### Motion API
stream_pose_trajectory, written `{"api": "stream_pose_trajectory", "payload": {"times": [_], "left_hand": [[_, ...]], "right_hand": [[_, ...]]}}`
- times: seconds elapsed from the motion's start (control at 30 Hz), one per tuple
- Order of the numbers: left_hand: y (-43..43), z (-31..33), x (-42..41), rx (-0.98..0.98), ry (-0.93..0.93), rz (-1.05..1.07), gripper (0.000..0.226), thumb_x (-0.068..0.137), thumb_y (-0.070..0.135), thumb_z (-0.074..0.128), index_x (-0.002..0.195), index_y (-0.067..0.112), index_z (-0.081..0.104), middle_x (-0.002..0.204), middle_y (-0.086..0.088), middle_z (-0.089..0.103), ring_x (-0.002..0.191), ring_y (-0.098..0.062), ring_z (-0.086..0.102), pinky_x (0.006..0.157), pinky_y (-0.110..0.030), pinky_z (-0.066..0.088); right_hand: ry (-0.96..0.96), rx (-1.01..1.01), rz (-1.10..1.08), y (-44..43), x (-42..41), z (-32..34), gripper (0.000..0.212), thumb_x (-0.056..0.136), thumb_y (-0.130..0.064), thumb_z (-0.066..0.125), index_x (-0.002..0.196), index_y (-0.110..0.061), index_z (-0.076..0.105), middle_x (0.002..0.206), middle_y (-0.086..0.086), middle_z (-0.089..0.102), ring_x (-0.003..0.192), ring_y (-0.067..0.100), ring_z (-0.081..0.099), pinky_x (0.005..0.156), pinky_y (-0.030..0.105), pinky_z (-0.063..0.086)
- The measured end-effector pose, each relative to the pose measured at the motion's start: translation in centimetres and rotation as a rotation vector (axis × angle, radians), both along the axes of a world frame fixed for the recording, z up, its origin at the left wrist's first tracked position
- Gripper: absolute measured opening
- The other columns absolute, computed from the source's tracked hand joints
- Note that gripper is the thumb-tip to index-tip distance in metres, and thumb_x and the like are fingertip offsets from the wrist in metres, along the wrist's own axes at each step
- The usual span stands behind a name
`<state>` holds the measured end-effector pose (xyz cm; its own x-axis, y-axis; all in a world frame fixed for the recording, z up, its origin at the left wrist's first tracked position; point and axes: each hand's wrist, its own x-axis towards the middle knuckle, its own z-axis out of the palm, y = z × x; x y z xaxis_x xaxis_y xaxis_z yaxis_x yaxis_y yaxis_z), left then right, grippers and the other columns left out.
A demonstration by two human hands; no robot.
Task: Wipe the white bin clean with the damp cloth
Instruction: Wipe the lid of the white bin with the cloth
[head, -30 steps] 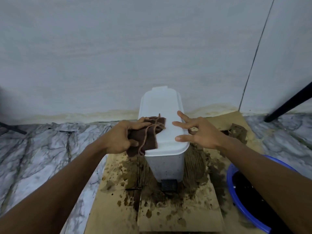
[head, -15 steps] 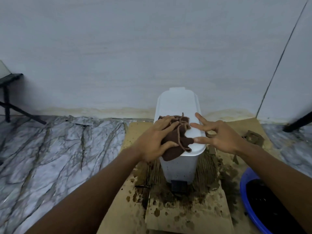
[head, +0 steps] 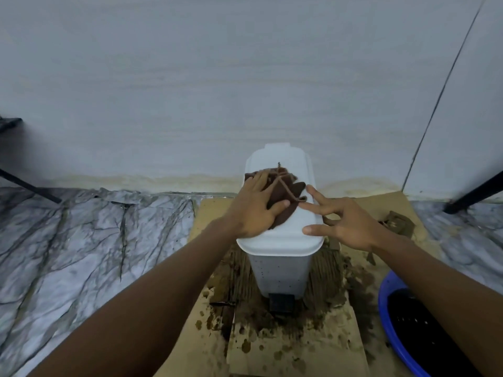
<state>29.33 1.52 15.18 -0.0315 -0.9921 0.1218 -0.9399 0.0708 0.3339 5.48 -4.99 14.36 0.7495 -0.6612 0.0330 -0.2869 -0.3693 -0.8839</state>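
Note:
A white pedal bin with its lid closed stands upright on wet, stained cardboard by the wall. A dark brown damp cloth lies spread on the lid's left and middle. My left hand presses flat on the cloth, fingers pointing toward the wall. My right hand rests on the lid's right edge with fingers spread, its fingertips touching the lid beside the cloth. The bin's front wall shows small dark specks.
A blue basin with dark water sits at the lower right, under my right forearm. A brown scrap lies on the cardboard to the right. Black furniture legs stand at both sides. Marble floor stretches left.
My left hand has slid the cloth from the lid's near left edge up onto the lid and farther toward the wall, flattening out. The right hand stays on the lid's right side.

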Motion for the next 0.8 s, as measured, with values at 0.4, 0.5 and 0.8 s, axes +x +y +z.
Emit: {"api": "stream_pose_trajectory", "payload": {"times": [0.4,0.5,0.8], "left_hand": [[7.6,-1.5,-1.8,-0.015,0.137,0.080,0.073,0.093,0.057,0.041,0.159,0.043,0.013,0.169,0.014,-0.005,0.155,-0.010,-0.008,0.127,-0.043,0.008],[7.5,-1.0,-0.7,0.035,0.118,0.042,0.076,0.094,0.059,0.051,0.158,0.048,0.012,0.168,0.015,-0.006,0.155,-0.010,-0.007,0.124,-0.039,0.005],[6.3,-0.7,0.4,0.065,0.334,0.076,0.086,0.084,0.072,0.059,0.157,0.046,0.020,0.163,0.028,-0.004,0.154,-0.008,0.002,0.124,-0.043,0.019]], "right_hand": [[0.074,-0.170,-0.032,0.2,-0.1,1.3,0.064,0.070,-0.053,0.081,0.130,-0.042,0.062,0.157,-0.025,0.026,0.144,0.001,0.028,0.117,0.044,0.034],[0.298,-0.431,0.066,-0.9,-0.8,1.3,0.094,0.055,-0.079,0.072,0.141,-0.050,0.046,0.162,-0.022,0.015,0.148,0.010,0.025,0.120,0.051,0.026],[0.249,-0.767,0.077,-2.8,-0.8,-1.6,0.082,0.079,-0.036,0.076,0.150,-0.039,0.035,0.164,-0.002,0.020,0.147,0.029,0.031,0.107,0.058,0.042]]}}
